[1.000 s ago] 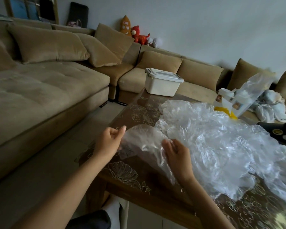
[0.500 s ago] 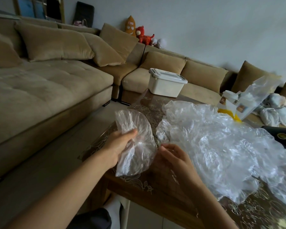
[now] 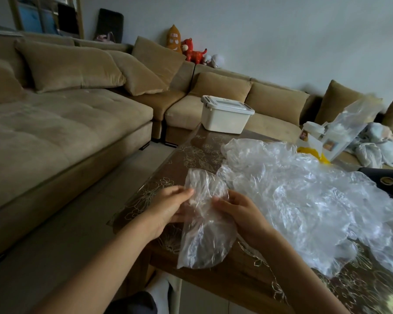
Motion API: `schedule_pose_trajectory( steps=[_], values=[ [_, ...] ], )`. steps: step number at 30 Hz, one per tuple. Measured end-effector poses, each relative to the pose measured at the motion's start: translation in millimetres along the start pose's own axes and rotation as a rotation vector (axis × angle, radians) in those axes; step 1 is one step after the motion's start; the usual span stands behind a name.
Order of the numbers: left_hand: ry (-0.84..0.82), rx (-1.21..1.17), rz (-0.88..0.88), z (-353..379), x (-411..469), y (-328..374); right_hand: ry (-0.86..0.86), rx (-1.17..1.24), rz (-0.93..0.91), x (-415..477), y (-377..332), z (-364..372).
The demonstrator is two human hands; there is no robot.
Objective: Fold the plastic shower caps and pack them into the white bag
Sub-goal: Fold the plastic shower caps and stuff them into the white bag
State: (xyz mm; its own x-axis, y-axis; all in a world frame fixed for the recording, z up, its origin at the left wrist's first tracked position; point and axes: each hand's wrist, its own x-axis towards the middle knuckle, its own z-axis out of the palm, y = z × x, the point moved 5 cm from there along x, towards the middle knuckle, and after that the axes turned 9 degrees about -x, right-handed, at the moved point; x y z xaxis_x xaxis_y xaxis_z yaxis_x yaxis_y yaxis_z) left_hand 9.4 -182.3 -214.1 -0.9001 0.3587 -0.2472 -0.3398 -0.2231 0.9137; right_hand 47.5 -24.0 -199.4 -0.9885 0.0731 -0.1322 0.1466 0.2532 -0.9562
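Plastic film, head view. One cap [image 3: 204, 234] is held between both hands over the near-left corner of the worktop [image 3: 197, 155]. Half a second earlier the left hand [image 3: 168, 209] alone held it up as a rounded dome while the right hand [image 3: 243, 216] waited open beside it. Now the right hand has closed on it too, and the cap is narrower and hangs lower, its bottom past the worktop edge. Left fingers [image 3: 184, 191] reach across the cap's upper part, with film draped over the palm. Right fingers [image 3: 220, 202] curl round its right margin, thumb toward the left hand. Both sets of fingers therefore grip the film, close together, with the cap's top rising just above them. A pile [image 3: 304, 196] of loose caps covers the worktop just right of the hands, touching the held cap's upper edge. Behind the pile stands a bag [image 3: 349, 123]. A white box [image 3: 222, 116] sits at the far-left corner, and a sofa [image 3: 55, 132] lies beyond.
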Motion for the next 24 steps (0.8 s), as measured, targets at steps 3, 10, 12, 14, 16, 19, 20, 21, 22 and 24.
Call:
schedule_pose_trajectory(
  steps=[3,10,12,14,16,19,20,21,22,24],
  values=[
    [0.051,0.008,0.034,-4.2,-2.1,2.9,-0.07,-0.021,-0.04,-5.3,-0.6,0.8],
    [0.128,0.055,0.145,-2.7,-3.9,6.5,-0.07,0.071,-0.137,-10.9,1.4,-3.6],
    [0.14,0.032,0.14,-3.9,-2.8,6.4,-0.031,0.117,-0.147,-10.2,-1.4,-4.0],
    [0.138,-0.046,0.07,-5.6,-1.3,4.0,-0.003,0.102,-0.164,-10.4,-4.1,-4.0],
    [0.05,-0.139,-0.082,-3.0,-0.6,-2.1,0.011,0.045,-0.193,-12.1,-7.7,-2.8],
    [-0.216,-0.169,-0.253,7.6,-2.6,-7.2,0.04,-0.013,-0.226,-12.4,-13.6,-2.5],
    [-0.302,-0.18,-0.271,12.1,-5.1,-5.1,0.049,-0.027,-0.245,-12.2,-16.9,-2.6],
    [-0.368,-0.184,-0.271,15.5,-7.4,-2.8,0.06,-0.044,-0.266,-13.5,-21.4,-2.6],
    [-0.403,-0.176,-0.263,17.1,-8.3,-0.5,0.07,-0.06,-0.284,-14.1,-24.7,-2.9],
    [-0.407,-0.137,-0.251,18.2,-10.2,2.7,0.071,-0.083,-0.306,-15.4,-29.8,-1.6]
  ],
)
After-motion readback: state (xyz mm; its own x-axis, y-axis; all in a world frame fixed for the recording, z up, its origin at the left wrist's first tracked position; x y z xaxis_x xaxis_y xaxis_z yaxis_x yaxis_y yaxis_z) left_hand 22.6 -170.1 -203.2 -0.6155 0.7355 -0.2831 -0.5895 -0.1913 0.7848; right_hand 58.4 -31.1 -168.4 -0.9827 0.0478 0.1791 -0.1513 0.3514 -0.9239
